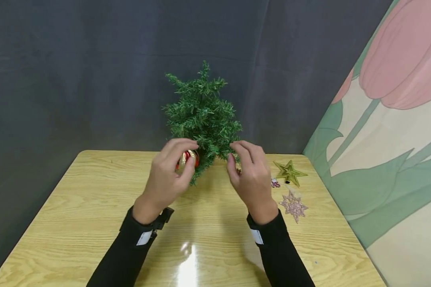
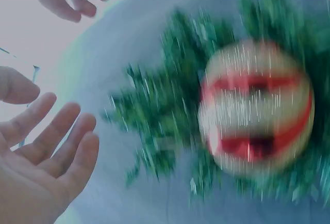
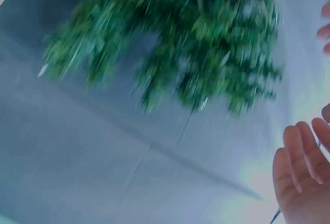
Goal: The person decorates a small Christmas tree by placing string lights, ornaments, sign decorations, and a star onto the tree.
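Observation:
A small green artificial Christmas tree [image 1: 202,107] stands at the back of the table. On its lower left hangs a gold and red bauble [image 2: 255,108], large in the left wrist view and partly covered by a hand in the head view. My left hand [image 1: 166,171] is in front of the bauble with its fingers relaxed; the left wrist view shows a gap between them and the bauble. Across from it, my right hand [image 1: 252,171] hovers by the tree's lower right branches, fingers loosely bent around nothing. The right wrist view shows its palm bare.
To the right on the wooden table [image 1: 93,191] lie a gold star [image 1: 290,172], a pink glitter snowflake [image 1: 294,205] and a small pink and white ornament [image 1: 274,183]. A dark curtain [image 1: 93,79] hangs behind, and a tulip-patterned panel [image 1: 398,119] borders the right side.

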### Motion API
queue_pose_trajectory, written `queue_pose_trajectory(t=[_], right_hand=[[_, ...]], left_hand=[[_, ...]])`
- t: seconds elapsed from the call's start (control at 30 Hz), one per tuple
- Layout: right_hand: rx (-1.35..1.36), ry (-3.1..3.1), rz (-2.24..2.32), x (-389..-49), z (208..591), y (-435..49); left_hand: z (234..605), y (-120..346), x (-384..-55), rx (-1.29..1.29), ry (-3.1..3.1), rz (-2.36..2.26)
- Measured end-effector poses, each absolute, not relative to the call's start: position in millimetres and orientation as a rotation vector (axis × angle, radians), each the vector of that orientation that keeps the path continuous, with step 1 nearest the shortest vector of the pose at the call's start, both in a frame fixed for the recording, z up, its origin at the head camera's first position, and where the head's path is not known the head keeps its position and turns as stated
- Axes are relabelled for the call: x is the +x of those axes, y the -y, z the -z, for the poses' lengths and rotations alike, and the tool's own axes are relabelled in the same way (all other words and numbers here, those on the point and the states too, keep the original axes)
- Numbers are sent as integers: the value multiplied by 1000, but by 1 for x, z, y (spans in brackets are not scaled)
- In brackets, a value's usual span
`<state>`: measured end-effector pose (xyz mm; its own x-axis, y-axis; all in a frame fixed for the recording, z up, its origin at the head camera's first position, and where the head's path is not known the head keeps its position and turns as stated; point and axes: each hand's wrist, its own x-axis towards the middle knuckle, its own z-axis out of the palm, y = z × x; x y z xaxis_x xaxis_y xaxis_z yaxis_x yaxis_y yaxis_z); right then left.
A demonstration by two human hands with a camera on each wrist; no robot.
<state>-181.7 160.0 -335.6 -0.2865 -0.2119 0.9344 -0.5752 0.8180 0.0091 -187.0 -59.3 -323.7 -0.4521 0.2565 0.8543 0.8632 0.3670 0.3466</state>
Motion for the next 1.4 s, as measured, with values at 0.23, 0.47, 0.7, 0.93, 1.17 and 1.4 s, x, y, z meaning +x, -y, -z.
queue_pose_trajectory(t=[0.23,0.47,0.7,0.93,1.17,1.4], right_hand=[[405,1862,-455,-170,341,-207],[270,1965,-437,-182,361,-242],[138,2162,-410,-210,396,-268],[89,2355,-380,-228,426,-281],[91,2707,-445,-243,451,-282],[155,2972,-537,-255,463,-277]], left_hand=[[353,15,-169,-1245,2000,1073],[395,-20,-185,-1381,2353,1032],[434,-38,-227,-1302,2780,923],[462,-50,-267,-1160,3038,946],[480,-64,-287,-1054,3081,832],[482,-75,-301,-1049,3043,714]])
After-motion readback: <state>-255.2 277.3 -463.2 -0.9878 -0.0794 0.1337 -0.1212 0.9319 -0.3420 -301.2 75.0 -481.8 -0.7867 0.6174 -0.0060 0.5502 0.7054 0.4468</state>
